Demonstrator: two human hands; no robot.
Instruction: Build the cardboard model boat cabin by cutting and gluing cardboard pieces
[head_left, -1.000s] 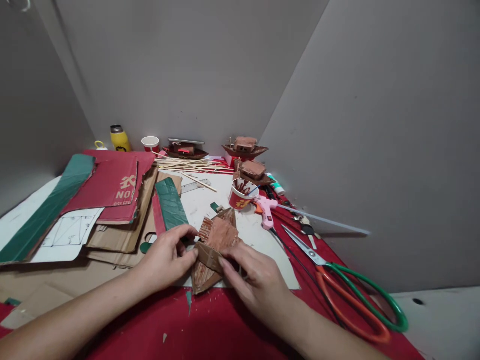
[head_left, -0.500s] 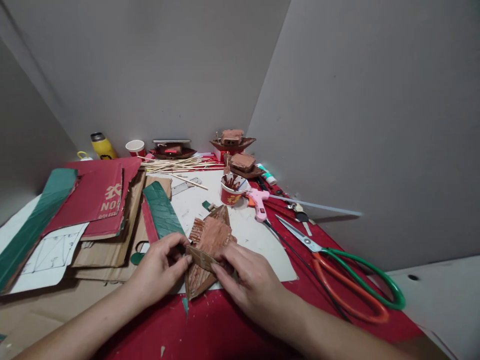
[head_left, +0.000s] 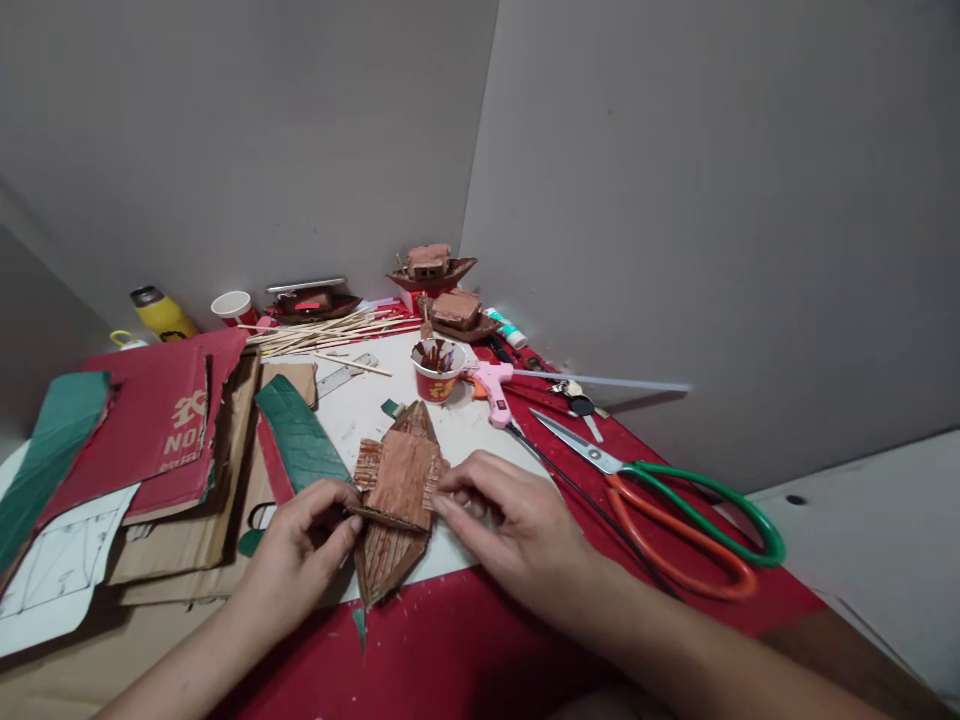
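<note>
A cardboard model boat (head_left: 388,560) lies on a white sheet, its pointed ends toward and away from me. Across its middle sits a brown-painted cardboard roof piece (head_left: 405,475), with ridged corrugated strips sticking out at both sides. My left hand (head_left: 311,540) pinches the near left corner of the roof piece. On the other side, my right hand (head_left: 506,515) has thumb and forefinger closed at the right edge of the roof, by the ridged strip. Whatever is under the roof is hidden.
Behind the boat stand a cup of brown paint (head_left: 437,372) and a pink glue gun (head_left: 493,390). Large scissors (head_left: 622,480) lie to the right. Cardboard sheets (head_left: 142,430) pile up at left. Wooden sticks (head_left: 330,332) and finished model boats (head_left: 431,265) are at the back.
The view has turned right. A bare cardboard face held between my hands is now out of sight, leaving just the roof's near edge showing. My hands are farther apart.
</note>
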